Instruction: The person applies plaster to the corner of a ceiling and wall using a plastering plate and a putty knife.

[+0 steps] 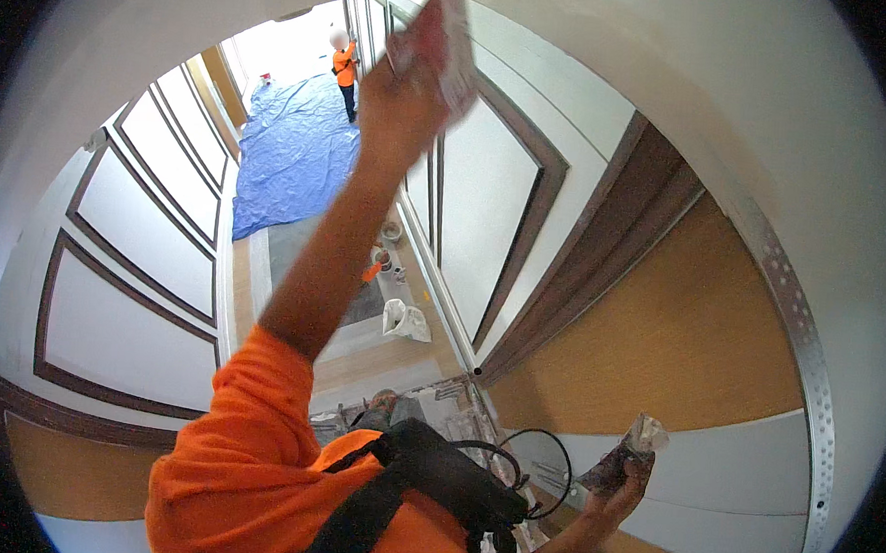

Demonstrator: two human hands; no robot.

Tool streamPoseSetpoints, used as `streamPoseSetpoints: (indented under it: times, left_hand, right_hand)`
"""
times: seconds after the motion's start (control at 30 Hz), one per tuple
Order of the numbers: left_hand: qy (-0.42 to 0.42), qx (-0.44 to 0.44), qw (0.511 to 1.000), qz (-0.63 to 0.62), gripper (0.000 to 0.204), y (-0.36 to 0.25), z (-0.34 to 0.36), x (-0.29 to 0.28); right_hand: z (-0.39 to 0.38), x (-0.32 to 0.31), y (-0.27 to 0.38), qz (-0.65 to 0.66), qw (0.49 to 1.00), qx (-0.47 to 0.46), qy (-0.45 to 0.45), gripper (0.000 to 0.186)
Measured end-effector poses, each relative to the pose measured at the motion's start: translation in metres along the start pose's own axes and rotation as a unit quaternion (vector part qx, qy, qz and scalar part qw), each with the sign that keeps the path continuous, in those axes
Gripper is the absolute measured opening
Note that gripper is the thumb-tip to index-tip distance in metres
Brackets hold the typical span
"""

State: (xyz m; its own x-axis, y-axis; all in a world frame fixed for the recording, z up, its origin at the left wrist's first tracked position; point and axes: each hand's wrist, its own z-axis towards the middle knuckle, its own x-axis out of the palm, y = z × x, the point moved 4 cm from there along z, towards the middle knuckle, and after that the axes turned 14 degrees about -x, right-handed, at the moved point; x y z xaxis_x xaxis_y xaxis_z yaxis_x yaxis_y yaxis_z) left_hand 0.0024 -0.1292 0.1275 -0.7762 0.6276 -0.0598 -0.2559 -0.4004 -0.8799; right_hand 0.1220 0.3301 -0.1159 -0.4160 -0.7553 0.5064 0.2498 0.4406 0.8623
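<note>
Up high, left hand: the left hand (400, 99) is raised at the end of an outstretched arm in an orange sleeve (254, 437), fingers wrapped around a flat, plaster-smeared trowel blade (453, 47).
Trowel blade: it sits at the top of the view, tilted, its face just at the white upper surface; whether it actually touches there I cannot tell.
Right hand: the right hand (617, 486) is down low at the lower right, fingers curled closed around a small crumpled, plaster-caked tool (640, 437), hard to identify.
Wall on the right: white panel with dark wood moulding (527, 201), and a perforated metal corner strip (802, 315) running down the edge beside it.
Chest: black strap and cable (452, 477) hang below the camera.
Floor below: a white bag (406, 320) and small pots (384, 258) sit along the wall base.
Far end: blue tarp (294, 149) spread on the floor, with another person in orange (346, 71) standing at its far edge.
</note>
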Motion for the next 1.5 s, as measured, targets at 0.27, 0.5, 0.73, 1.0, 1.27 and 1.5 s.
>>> streamPoseSetpoints:
  times: [0.27, 0.5, 0.73, 1.0, 1.27, 1.5]
  left_hand:
    - [0.039, 0.021, 0.993, -0.106, 0.043, 0.099, 0.233, 0.003]
    - [0.164, 0.025, 0.942, -0.292, 0.039, 0.087, 0.277, 0.039]
    - [0.047, -0.035, 0.997, -0.052, 0.04, 0.078, 0.279, 0.036]
    - [-0.017, -0.014, 1.0, -0.018, 0.051, 0.07, 0.262, 0.057]
    - [-0.092, 0.163, 0.97, 0.154, 0.045, 0.047, 0.211, 0.084]
    - [-0.022, 0.182, 0.98, 0.075, 0.041, -0.011, 0.076, 0.06]
  right_hand:
    - [0.003, 0.025, -0.014, -0.242, 0.933, -0.247, 0.103, 0.051]
    - [-0.008, 0.065, -0.013, -0.133, 0.989, -0.059, -0.007, 0.053]
    - [-0.017, 0.087, -0.01, -0.238, 0.962, -0.131, 0.02, 0.057]
    - [-0.011, 0.08, -0.011, -0.148, 0.987, -0.056, -0.012, 0.057]
    - [-0.019, 0.06, -0.01, -0.197, 0.965, -0.156, 0.074, 0.054]
    - [-0.008, 0.081, -0.016, -0.101, 0.991, 0.025, -0.081, 0.051]
